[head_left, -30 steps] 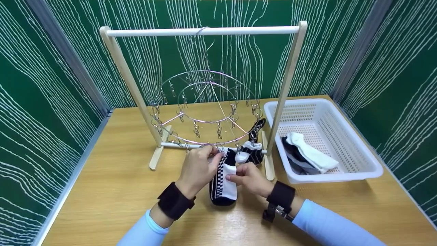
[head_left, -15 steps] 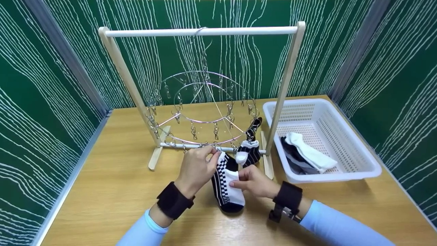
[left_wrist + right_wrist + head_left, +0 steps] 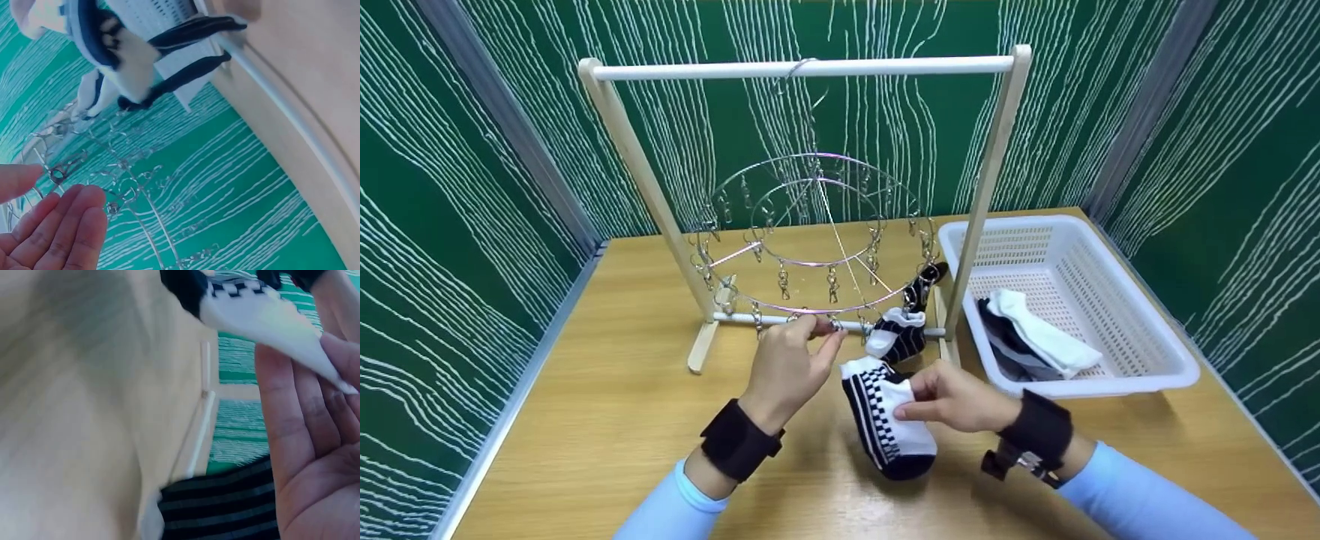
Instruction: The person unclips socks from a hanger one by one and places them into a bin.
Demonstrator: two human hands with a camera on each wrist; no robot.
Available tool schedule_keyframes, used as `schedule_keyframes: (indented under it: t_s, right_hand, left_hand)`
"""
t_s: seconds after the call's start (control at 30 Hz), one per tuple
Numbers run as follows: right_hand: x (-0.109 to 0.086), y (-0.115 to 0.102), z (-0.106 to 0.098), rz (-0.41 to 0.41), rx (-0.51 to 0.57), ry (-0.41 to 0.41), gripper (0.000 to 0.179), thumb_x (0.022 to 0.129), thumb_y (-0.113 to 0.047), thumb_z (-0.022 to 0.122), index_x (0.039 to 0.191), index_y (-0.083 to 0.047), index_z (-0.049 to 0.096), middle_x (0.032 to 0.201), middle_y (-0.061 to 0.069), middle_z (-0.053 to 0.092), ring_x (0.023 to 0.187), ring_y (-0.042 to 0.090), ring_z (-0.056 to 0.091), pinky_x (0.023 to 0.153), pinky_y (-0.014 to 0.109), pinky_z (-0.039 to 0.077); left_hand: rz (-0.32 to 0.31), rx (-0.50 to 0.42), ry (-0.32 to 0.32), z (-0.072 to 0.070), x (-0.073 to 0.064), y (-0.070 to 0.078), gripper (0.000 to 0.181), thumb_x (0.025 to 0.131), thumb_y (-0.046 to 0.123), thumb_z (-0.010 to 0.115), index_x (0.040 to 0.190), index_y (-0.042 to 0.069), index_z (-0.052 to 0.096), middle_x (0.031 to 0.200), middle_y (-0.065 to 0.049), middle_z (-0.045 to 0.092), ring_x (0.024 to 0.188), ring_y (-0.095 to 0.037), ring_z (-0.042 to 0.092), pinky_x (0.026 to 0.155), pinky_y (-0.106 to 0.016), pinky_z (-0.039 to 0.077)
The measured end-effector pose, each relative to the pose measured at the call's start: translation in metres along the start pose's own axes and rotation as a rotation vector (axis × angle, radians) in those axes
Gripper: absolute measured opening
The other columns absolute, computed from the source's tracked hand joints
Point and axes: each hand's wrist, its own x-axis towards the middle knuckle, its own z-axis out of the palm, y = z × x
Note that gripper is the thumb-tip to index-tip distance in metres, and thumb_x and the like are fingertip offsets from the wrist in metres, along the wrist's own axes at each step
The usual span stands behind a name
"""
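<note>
My right hand [image 3: 960, 397] pinches a white and black sock [image 3: 889, 424] by its white side, with checks along it and a dark toe pointing down. In the right wrist view the thumb presses this sock [image 3: 264, 323] against the fingers. My left hand [image 3: 791, 367] is at the front of the round metal hanger [image 3: 802, 309], thumb and forefinger pinching a small metal clip [image 3: 835, 324]. The left wrist view has that clip [image 3: 58, 174] at the thumb tip. A striped black and white sock [image 3: 900, 337] hangs from the hanger's right side, a dark sock [image 3: 926, 285] behind it.
The hanger hooks onto the white bar [image 3: 885, 66] of a wooden stand [image 3: 986, 180]. To the right, a white basket [image 3: 1155, 352] holds several white, black and grey socks [image 3: 1042, 334]. Green walls with white lines [image 3: 1245, 187] enclose the wooden table [image 3: 607, 435].
The checked sock has come away from the hanger, moving right and toward the front with my right hand. My left hand stays near the clip. The hanger has swung slightly.
</note>
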Motion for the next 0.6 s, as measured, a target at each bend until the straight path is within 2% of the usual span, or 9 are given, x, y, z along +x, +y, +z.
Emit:
schedule_keyframes:
  t_s: [0.07, 0.17, 0.3, 0.37, 0.5, 0.6]
  right_hand:
    - [-0.005, -0.003, -0.008, 0.003, -0.014, -0.009, 0.042, 0.098, -0.01, 0.078, 0.065, 0.003, 0.055, 0.059, -0.015, 0.044, 0.053, -0.006, 0.036, 0.05, 0.015, 0.03]
    - [-0.014, -0.009, -0.023, -0.006, -0.02, -0.019, 0.032, 0.098, -0.009, 0.077, 0.071, 0.002, 0.065, 0.06, 0.002, 0.06, 0.057, -0.004, 0.048, 0.053, 0.016, 0.041]
    - [-0.025, -0.018, -0.043, -0.03, -0.008, 0.001, 0.014, 0.098, -0.004, 0.075, 0.087, 0.003, 0.076, 0.08, 0.019, 0.079, 0.067, 0.001, 0.068, 0.06, 0.02, 0.057]
    - [-0.03, -0.022, -0.052, -0.047, 0.012, 0.02, 0.009, 0.099, 0.0, 0.073, 0.093, 0.006, 0.077, 0.085, 0.021, 0.08, 0.071, 0.002, 0.073, 0.062, 0.022, 0.061]
    - [-0.042, -0.028, -0.071, -0.08, 0.039, 0.064, 0.007, 0.098, 0.007, 0.069, 0.098, 0.01, 0.076, 0.086, 0.024, 0.079, 0.071, -0.001, 0.072, 0.059, 0.022, 0.062]
    - [-0.051, -0.033, -0.086, -0.111, 0.042, 0.11, 0.009, 0.097, 0.012, 0.068, 0.101, 0.013, 0.075, 0.088, 0.017, 0.081, 0.073, 0.0, 0.074, 0.059, 0.024, 0.063]
  left_hand:
    - [-0.002, -0.001, 0.011, 0.0, -0.001, -0.001, 0.012, 0.095, 0.011, 0.082, 0.092, 0.001, 0.077, 0.091, -0.014, 0.083, 0.087, -0.029, 0.082, 0.08, -0.043, 0.067]
    - [0.001, 0.004, 0.031, -0.001, -0.001, -0.002, 0.013, 0.094, 0.011, 0.083, 0.092, 0.0, 0.077, 0.091, -0.014, 0.083, 0.087, -0.029, 0.082, 0.08, -0.043, 0.067]
    - [-0.005, 0.015, 0.039, -0.002, -0.001, -0.002, 0.014, 0.094, 0.012, 0.084, 0.094, -0.001, 0.079, 0.092, -0.015, 0.083, 0.088, -0.03, 0.082, 0.08, -0.044, 0.067]
    - [-0.008, 0.017, 0.039, -0.002, 0.0, -0.002, 0.015, 0.094, 0.012, 0.084, 0.096, -0.002, 0.079, 0.093, -0.016, 0.083, 0.088, -0.03, 0.082, 0.08, -0.044, 0.067]
    - [-0.001, 0.032, 0.051, -0.002, 0.0, -0.002, 0.016, 0.093, 0.013, 0.084, 0.096, -0.003, 0.08, 0.093, -0.015, 0.083, 0.088, -0.029, 0.082, 0.079, -0.044, 0.067]
    - [0.006, 0.042, 0.059, -0.002, -0.001, -0.002, 0.016, 0.093, 0.013, 0.085, 0.096, -0.002, 0.081, 0.093, -0.014, 0.084, 0.087, -0.029, 0.082, 0.079, -0.043, 0.067]
